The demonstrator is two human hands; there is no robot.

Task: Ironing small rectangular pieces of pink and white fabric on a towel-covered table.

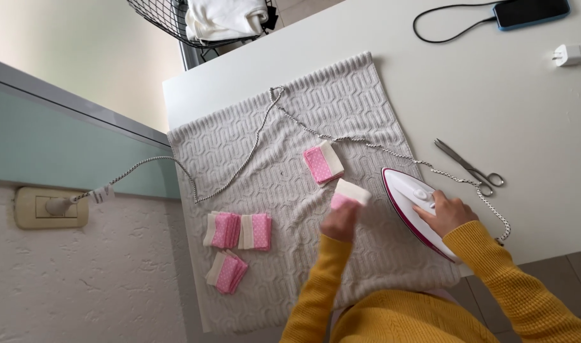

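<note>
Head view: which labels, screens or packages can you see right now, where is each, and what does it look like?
Phone: top right of the white table, dark blank screen, blue rim, black cable plugged in.
Cord tag: small white label on the braided iron cord, beside the wall socket at left.
Charger plug: small white block at the right edge, tiny grey marking.
No packages in view.

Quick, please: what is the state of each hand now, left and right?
Left hand: closed on a small folded pink-and-white fabric piece over the grey knitted towel.
Right hand: gripping the handle of the white-and-magenta iron.
</note>
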